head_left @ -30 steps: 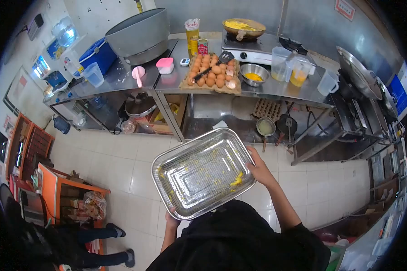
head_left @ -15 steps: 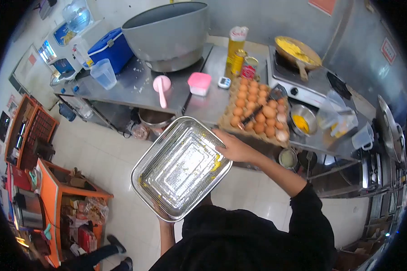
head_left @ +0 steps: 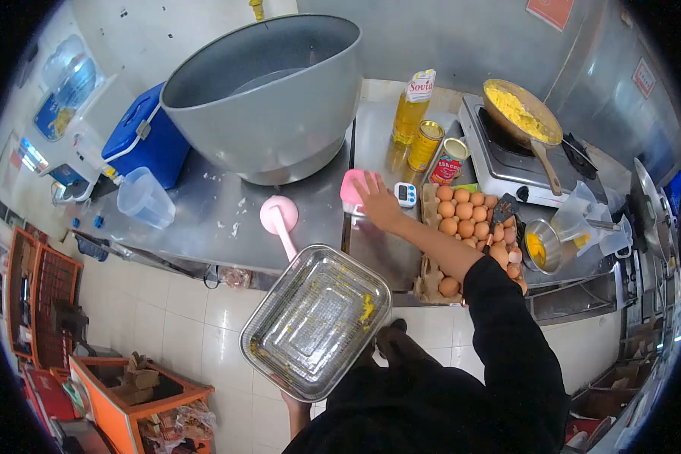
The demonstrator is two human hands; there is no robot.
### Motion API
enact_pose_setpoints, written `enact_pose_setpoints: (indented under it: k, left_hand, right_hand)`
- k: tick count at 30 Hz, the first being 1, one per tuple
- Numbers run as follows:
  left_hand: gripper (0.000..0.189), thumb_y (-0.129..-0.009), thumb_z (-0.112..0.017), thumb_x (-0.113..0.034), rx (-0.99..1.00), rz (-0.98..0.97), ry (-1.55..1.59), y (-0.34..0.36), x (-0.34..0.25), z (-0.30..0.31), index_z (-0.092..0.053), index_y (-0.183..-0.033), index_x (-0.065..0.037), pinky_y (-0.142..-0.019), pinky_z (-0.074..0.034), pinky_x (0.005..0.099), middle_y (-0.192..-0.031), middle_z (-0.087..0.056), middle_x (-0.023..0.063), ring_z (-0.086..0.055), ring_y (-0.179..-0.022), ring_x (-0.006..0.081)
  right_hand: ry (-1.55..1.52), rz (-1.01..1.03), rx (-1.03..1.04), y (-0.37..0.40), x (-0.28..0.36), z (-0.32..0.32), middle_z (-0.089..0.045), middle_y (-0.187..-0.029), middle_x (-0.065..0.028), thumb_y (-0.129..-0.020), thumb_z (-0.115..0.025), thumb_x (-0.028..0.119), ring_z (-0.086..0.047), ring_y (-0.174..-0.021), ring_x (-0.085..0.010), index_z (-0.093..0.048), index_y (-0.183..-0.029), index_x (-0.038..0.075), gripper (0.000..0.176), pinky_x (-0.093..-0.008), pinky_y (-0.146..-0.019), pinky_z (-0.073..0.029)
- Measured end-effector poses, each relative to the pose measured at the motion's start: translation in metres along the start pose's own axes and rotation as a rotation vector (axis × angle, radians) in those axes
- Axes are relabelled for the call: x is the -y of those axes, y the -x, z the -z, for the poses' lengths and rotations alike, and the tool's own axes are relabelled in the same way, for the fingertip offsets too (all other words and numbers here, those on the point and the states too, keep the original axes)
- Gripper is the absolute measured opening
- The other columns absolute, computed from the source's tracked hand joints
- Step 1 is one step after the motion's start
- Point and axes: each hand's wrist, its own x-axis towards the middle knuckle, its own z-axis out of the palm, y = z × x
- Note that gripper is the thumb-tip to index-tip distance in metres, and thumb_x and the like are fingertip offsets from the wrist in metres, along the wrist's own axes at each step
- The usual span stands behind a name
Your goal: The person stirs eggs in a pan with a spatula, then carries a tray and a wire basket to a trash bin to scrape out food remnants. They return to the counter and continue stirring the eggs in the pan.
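Note:
My left hand (head_left: 295, 401) grips the near lower edge of a rectangular metal baking pan (head_left: 310, 325), its fingers mostly hidden underneath. The pan tilts toward me, with yellow smears on its inside. My right hand (head_left: 380, 203) reaches over the counter, fingers spread across the lid of a small pink plastic container (head_left: 353, 189). Just right of that hand lies a white kitchen timer (head_left: 405, 194). Under my right forearm is a cardboard tray of eggs (head_left: 465, 219). A pink long-handled scoop or strainer (head_left: 280, 217) rests left of the container.
A large grey mixing bowl (head_left: 265, 98) stands at the back. Beside it are an oil pouch (head_left: 412, 110), a yellow can (head_left: 426, 145) and a red can (head_left: 450, 162). A pan of yellow food (head_left: 518, 113) sits on the stove (head_left: 499, 166). A steel bowl (head_left: 541, 246) stands right of the eggs.
My right hand has let go of the baking pan and moved up to the pink container's lid. The pan stays in my left hand, now slightly lower. My view has moved closer to the counter.

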Motion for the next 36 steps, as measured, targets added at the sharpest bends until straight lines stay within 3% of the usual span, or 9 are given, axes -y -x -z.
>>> enact_pose_setpoints:
  k: [9,17,19,24,27,29,34,35,36]
  left_hand:
    - [0.057,-0.082,-0.031,-0.045,0.046,0.018,-0.174,-0.039,0.027,-0.071,-0.024,-0.121,-0.004,-0.086,-0.035,0.0361,-0.118,-0.033,0.0126,-0.037,-0.105,0.0249]
    - [0.054,-0.082,-0.034,-0.042,0.102,-0.151,-0.365,-0.077,0.071,-0.153,-0.025,-0.120,-0.005,-0.084,-0.037,0.0356,-0.115,-0.035,0.0129,-0.039,-0.103,0.0240]
    - [0.045,-0.084,-0.032,-0.036,-0.030,0.100,0.035,-0.077,0.073,-0.179,-0.032,-0.113,-0.001,-0.090,-0.026,0.0330,-0.113,-0.038,0.0111,-0.035,-0.105,0.0209]
    - [0.038,-0.078,-0.038,-0.024,-0.013,0.170,-0.062,-0.049,0.039,-0.204,-0.032,-0.112,-0.007,-0.085,-0.029,0.0330,-0.116,-0.033,0.0106,-0.037,-0.101,0.0208]
    - [0.043,-0.076,-0.043,-0.018,-0.317,0.452,-0.284,-0.041,0.026,-0.224,-0.027,-0.116,-0.011,-0.083,-0.032,0.0349,-0.110,-0.036,0.0084,-0.040,-0.096,0.0205]
    - [0.053,-0.073,-0.046,-0.009,-0.025,0.049,-0.079,-0.058,0.073,-0.181,-0.020,-0.119,-0.014,-0.081,-0.035,0.0374,-0.109,-0.037,0.0063,-0.040,-0.094,0.0187]
    - [0.062,-0.073,-0.048,-0.001,0.027,0.100,-0.164,-0.058,0.090,-0.158,-0.013,-0.123,-0.010,-0.086,-0.033,0.0417,-0.117,-0.032,0.0111,-0.034,-0.109,0.0229]
    - [0.060,-0.073,-0.047,0.001,0.228,-0.329,-0.985,-0.088,0.129,-0.096,-0.015,-0.123,-0.008,-0.089,-0.029,0.0426,-0.121,-0.030,0.0120,-0.031,-0.112,0.0237]
    - [0.058,-0.076,-0.049,-0.010,0.017,-0.307,-0.564,-0.093,0.145,-0.072,-0.017,-0.124,-0.008,-0.092,-0.026,0.0412,-0.124,-0.025,0.0128,-0.026,-0.115,0.0250]
  right_hand:
    - [0.173,-0.219,-0.022,-0.099,-0.102,-0.036,-0.026,-0.123,-0.0198,-0.068,-0.051,0.004,-0.035,-0.109,-0.0342,-0.021,-0.123,0.006,0.063,-0.0398,-0.083,-0.038]
    - [-0.501,-0.111,-0.003,0.024,-0.105,0.114,-0.043,-0.108,-0.0127,-0.071,-0.050,0.007,-0.045,-0.096,-0.0277,-0.045,-0.105,0.005,0.035,-0.0324,-0.083,-0.035]
    - [-0.482,-0.117,-0.153,0.071,-0.109,0.149,-0.052,-0.096,-0.0112,-0.073,-0.049,0.007,-0.050,-0.089,-0.0232,-0.051,-0.099,0.004,0.026,-0.0304,-0.075,-0.040]
    - [-0.417,-0.602,-0.259,0.149,-0.147,0.218,-0.057,-0.085,-0.0108,-0.075,-0.050,0.009,-0.055,-0.076,-0.0182,-0.055,-0.092,0.003,0.019,-0.0267,-0.065,-0.043]
    - [-0.202,-0.688,-0.538,0.173,-0.203,0.235,-0.057,-0.083,-0.0121,-0.074,-0.051,0.007,-0.056,-0.072,-0.0191,-0.056,-0.090,0.003,0.017,-0.0270,-0.063,-0.043]
    - [0.030,-0.596,-0.555,0.186,-0.260,0.240,-0.055,-0.085,-0.0127,-0.071,-0.049,0.003,-0.055,-0.076,-0.0227,-0.053,-0.092,0.004,0.021,-0.0305,-0.065,-0.043]
    - [0.539,-0.692,-0.285,0.185,-0.412,0.268,-0.048,-0.092,-0.0119,-0.066,-0.049,0.002,-0.047,-0.090,-0.0274,-0.047,-0.096,0.007,0.030,-0.0384,-0.070,-0.041]
    - [0.593,-0.732,-0.175,0.185,-0.440,0.272,-0.049,-0.093,-0.0126,-0.067,-0.049,0.004,-0.048,-0.089,-0.0286,-0.047,-0.095,0.007,0.028,-0.0387,-0.069,-0.041]
    - [0.647,-0.766,-0.064,0.187,-0.465,0.274,-0.050,-0.093,-0.0133,-0.068,-0.050,0.005,-0.048,-0.089,-0.0299,-0.047,-0.094,0.007,0.026,-0.0391,-0.069,-0.041]
